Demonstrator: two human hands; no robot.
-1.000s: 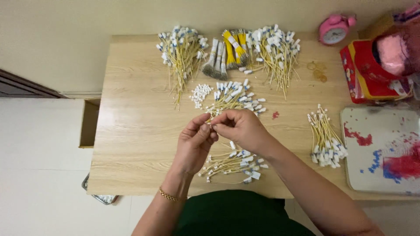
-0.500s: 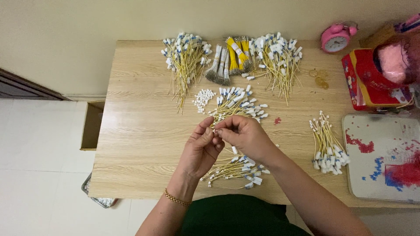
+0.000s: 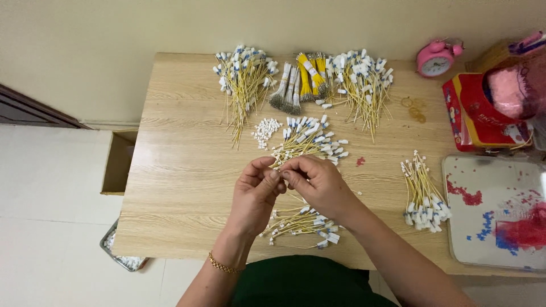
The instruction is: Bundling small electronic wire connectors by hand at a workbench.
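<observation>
My left hand [image 3: 256,193] and my right hand [image 3: 318,185] meet fingertip to fingertip above the middle of the wooden table [image 3: 182,170], pinching one thin yellow wire with a white plug between them. Just beyond the fingers lies a fan of yellow wires with white and blue ends [image 3: 310,142]. Under my wrists, near the front edge, sits another loose pile of the same wires [image 3: 301,224]. A small heap of white plugs [image 3: 265,131] lies left of the fan.
Two big wire bundles [image 3: 242,79] [image 3: 364,82] and grey and yellow tie bunches [image 3: 298,85] line the back edge. A smaller bundle [image 3: 424,193] lies right. A pink clock [image 3: 435,59], red box [image 3: 480,111] and white board [image 3: 495,210] fill the right side.
Both hands stay together over the table's middle, fingers shifting slightly on the wire. The view has moved a little, so the table sits lower in frame.
</observation>
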